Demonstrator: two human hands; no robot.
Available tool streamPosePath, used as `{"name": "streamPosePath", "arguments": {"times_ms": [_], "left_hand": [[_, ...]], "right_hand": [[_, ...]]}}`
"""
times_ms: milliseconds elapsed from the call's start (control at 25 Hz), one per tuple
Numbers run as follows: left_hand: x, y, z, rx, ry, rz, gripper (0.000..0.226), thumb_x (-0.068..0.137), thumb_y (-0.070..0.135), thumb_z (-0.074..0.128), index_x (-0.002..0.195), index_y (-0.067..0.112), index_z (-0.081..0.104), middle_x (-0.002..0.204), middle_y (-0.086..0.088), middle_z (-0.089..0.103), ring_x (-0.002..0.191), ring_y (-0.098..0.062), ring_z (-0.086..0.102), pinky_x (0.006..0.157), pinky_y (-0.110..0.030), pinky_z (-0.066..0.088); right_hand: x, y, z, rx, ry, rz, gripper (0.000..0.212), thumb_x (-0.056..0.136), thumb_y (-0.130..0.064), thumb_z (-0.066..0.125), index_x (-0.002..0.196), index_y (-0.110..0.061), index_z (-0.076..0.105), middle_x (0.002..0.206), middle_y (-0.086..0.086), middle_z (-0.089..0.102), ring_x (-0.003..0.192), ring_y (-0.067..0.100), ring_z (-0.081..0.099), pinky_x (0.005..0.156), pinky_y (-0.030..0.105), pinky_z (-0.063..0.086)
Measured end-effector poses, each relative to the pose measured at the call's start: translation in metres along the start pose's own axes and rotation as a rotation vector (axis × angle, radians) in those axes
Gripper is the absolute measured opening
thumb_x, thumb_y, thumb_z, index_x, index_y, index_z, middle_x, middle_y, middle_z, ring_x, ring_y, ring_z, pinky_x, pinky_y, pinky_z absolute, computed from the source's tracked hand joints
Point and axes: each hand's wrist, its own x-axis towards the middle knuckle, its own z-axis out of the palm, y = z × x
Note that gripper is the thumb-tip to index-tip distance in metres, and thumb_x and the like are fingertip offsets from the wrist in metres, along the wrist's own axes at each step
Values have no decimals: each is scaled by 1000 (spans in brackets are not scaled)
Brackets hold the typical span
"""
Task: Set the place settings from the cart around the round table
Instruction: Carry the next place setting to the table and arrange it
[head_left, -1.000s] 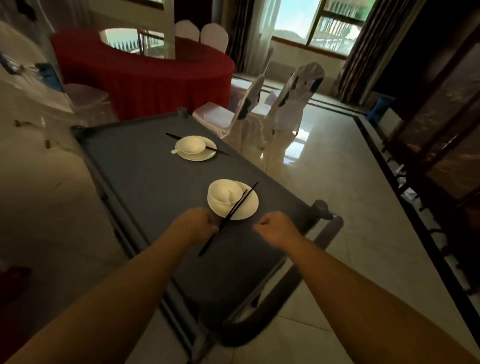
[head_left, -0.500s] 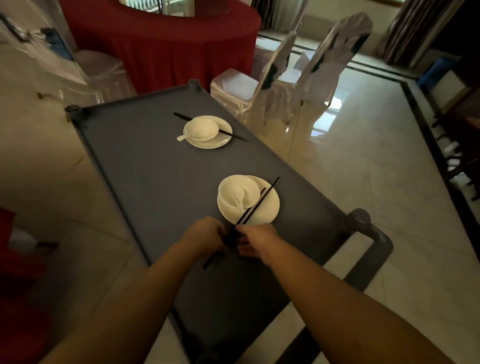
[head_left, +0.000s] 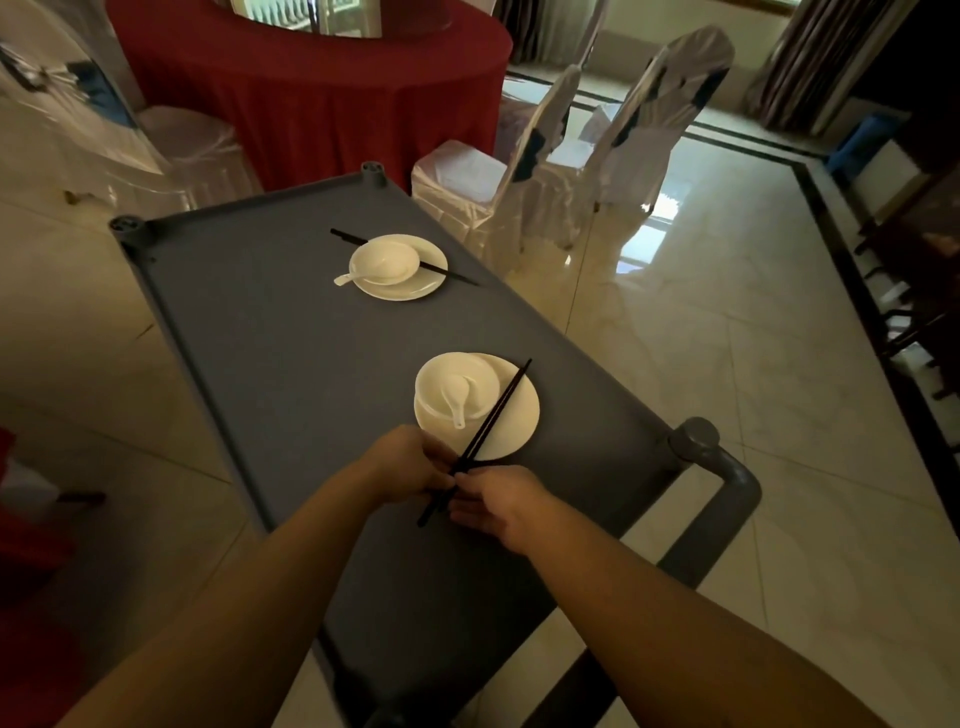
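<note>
On the grey cart (head_left: 291, 353) a near place setting has a white plate (head_left: 511, 421) carrying a white bowl (head_left: 452, 389) with a white spoon (head_left: 457, 397) inside. Black chopsticks (head_left: 491, 421) lean across the plate's right side. My left hand (head_left: 405, 462) and my right hand (head_left: 493, 506) meet at the chopsticks' lower end, both gripping them. A second setting, a far plate (head_left: 415, 286) with a far bowl (head_left: 384, 262), spoon and far chopsticks (head_left: 447, 273), sits farther up the cart. The round table (head_left: 311, 88) with its red cloth stands beyond.
Two white-covered chairs (head_left: 571, 171) stand right of the cart's far end, another covered chair (head_left: 171, 150) to the left. The cart's handle (head_left: 727, 499) curves at the near right corner. Glossy tiled floor surrounds the cart. Dark furniture lines the right wall.
My right hand came in from the right and joined my left hand at the chopsticks' lower end. The view tilted down and closer to the cart.
</note>
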Motion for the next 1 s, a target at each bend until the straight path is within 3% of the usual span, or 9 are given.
{"name": "streamPosePath", "arguments": {"times_ms": [200, 280, 360, 400, 600, 720, 840, 920, 1000], "left_hand": [[1, 0, 11, -60, 109, 52, 35, 87, 7, 75, 122, 13, 74, 113, -3, 76, 104, -15, 70, 98, -33, 56], [2, -2, 16, -152, 186, 57, 32, 86, 7, 77, 118, 13, 75, 106, 0, 77, 96, -10, 72, 86, -24, 59], [4, -7, 18, -209, 236, 45, 29, 85, 9, 77, 113, 15, 76, 98, 4, 76, 87, -3, 71, 64, -10, 54], [5, -10, 16, -221, 270, 24, 27, 85, 10, 77, 112, 16, 76, 96, 5, 75, 85, -3, 70, 61, -10, 52], [27, -22, -11, -385, 469, -145, 17, 91, 21, 71, 105, 11, 73, 85, -6, 72, 76, -20, 70, 76, -41, 64], [47, -13, -27, -519, 416, -198, 32, 91, 42, 70, 107, 15, 62, 95, -6, 67, 84, -22, 68, 64, -37, 60], [64, -3, -38, -611, 295, -212, 34, 91, 46, 69, 107, 17, 63, 104, -9, 65, 87, -24, 66, 59, -34, 56], [73, 1, -43, -598, 262, -210, 34, 95, 46, 63, 94, 13, 67, 101, -11, 66, 85, -26, 66, 59, -35, 56], [78, 3, -47, -591, 243, -229, 36, 101, 46, 53, 88, 15, 66, 97, -14, 65, 86, -30, 66, 60, -38, 58]], "right_hand": [[0, -1, -1, 63, 31, -10, 8, 96, -16, 66, 102, -11, 69, 102, 14, 74, 89, 26, 73, 61, 33, 62], [2, -3, -1, 117, 68, -11, 12, 94, -19, 69, 103, -11, 70, 100, 13, 75, 87, 25, 74, 58, 32, 61], [4, -6, -1, 169, 112, -12, 14, 93, -18, 70, 103, -10, 69, 98, 13, 75, 85, 24, 74, 56, 32, 60], [5, -8, -1, 177, 133, -12, 16, 93, -17, 71, 106, -8, 68, 98, 13, 75, 84, 24, 74, 56, 32, 60], [10, -10, -9, 160, 156, 35, 31, 89, -20, 75, 115, -5, 66, 101, 16, 72, 85, 27, 73, 58, 34, 62], [16, -16, -23, 134, 210, 4, 51, 82, -36, 82, 118, -5, 62, 105, 17, 70, 85, 29, 73, 57, 35, 63], [29, -28, -35, 150, 301, -84, 61, 80, -37, 83, 127, -7, 57, 112, 18, 67, 90, 31, 71, 70, 39, 65], [37, -36, -39, 148, 337, -117, 55, 81, -36, 83, 123, -9, 60, 115, 18, 67, 94, 32, 70, 72, 40, 64], [43, -44, -41, 109, 365, -159, 39, 81, -37, 82, 104, -14, 60, 117, 15, 67, 99, 33, 68, 70, 41, 63]]}}
